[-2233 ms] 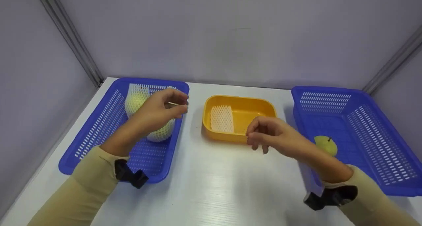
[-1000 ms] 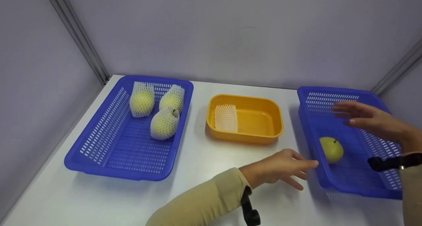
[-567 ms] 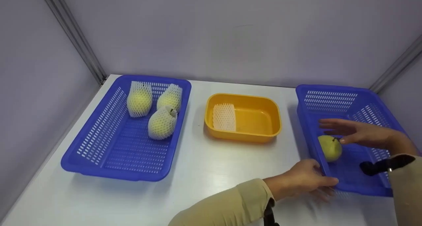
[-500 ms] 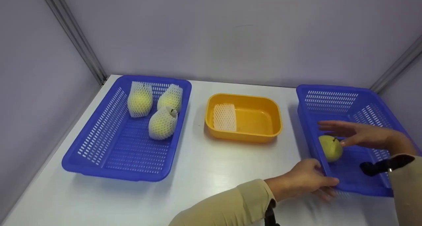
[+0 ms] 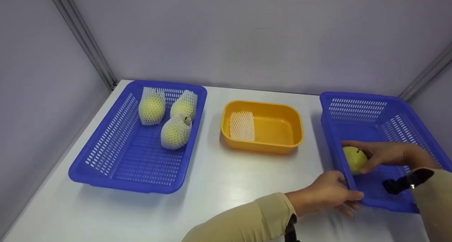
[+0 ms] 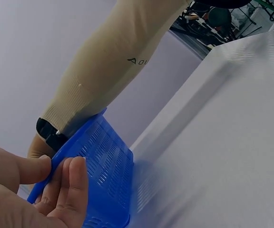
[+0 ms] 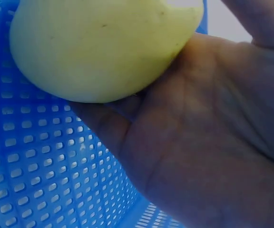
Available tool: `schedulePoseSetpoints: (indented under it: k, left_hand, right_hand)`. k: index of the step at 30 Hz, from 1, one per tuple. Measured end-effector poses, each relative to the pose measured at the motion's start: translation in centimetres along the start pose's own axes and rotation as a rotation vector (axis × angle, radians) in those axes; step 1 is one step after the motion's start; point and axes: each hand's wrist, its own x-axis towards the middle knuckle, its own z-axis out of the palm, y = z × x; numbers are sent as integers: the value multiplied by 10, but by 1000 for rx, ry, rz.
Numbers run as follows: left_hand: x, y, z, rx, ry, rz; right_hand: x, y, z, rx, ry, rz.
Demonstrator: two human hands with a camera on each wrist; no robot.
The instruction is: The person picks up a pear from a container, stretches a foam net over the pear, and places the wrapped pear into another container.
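Note:
A bare yellow-green pear [image 5: 354, 159] lies against the left wall inside the right-hand blue basket [image 5: 356, 94]. My right hand [image 5: 385, 153] is down in that basket and grips the pear, thumb on the near side and fingers behind it. Seen from the right wrist, the pear [image 7: 103, 47] sits against the palm, with fingers reaching under it. My left hand [image 5: 330, 190] holds the same basket's near left rim. In the left wrist view its thumb [image 6: 34, 168] and fingers [image 6: 73, 185] pinch the rim from both sides.
A second blue basket [image 5: 127, 186] at left holds several pears in white foam nets, among them a front pear [image 5: 175, 132]. Between the baskets stands a yellow tray [image 5: 265, 147] with flat foam netting [image 5: 242, 126] in it. Grey panels [image 5: 233, 40] enclose the white table [image 5: 226, 178].
Both hands have moved to the right-hand basket from further left. The left hand has taken hold of its rim. The right hand has lowered and closed its fingers round the pear.

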Motion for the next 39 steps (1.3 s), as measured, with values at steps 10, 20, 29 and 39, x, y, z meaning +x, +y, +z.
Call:
schedulePoseSetpoints:
  k: [10, 20, 29, 39]
  left_hand:
    - [0, -2, 0, 6, 7, 7]
    - [0, -2, -1, 18, -3, -5]
    - [-2, -1, -3, 27, -25, -25]
    - [1, 0, -7, 19, -76, -32]
  right_hand:
    - [5, -1, 5, -141, 131, -12]
    - [3, 1, 4, -151, 138, 13]
    - [-3, -5, 2, -54, 134, -30]
    - [-23, -16, -7, -32, 178, -291]
